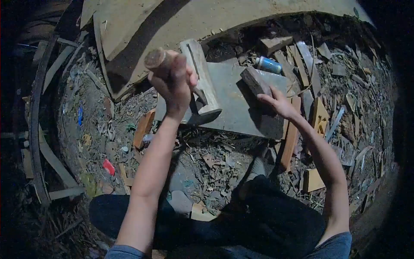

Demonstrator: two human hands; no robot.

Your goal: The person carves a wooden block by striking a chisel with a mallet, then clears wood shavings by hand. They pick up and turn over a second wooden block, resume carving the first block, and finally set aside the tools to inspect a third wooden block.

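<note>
My left hand (174, 82) is raised and wrapped around a thick, round wooden handle (156, 59), its blunt end towards me. Just beyond and below that hand, a pale wooden piece (202, 71) with a long dark slot lies over the grey board (230, 116). At its near end is a dark, flat, curved-edged part (206, 117); how it joins the handle, I cannot tell. My right hand (279, 102) grips a dark, weathered wood block (255, 81) on the board's right side, thumb along the near face and fingers mostly hidden behind it.
A blue can (268, 65) lies behind the board. Large curved tan sheets (258, 9) stretch across the back. Wood offcuts, an orange-brown plank (290, 140) and chips litter the ground on the right. A red scrap (108, 167) lies at left, near my dark-trousered knees (276, 207).
</note>
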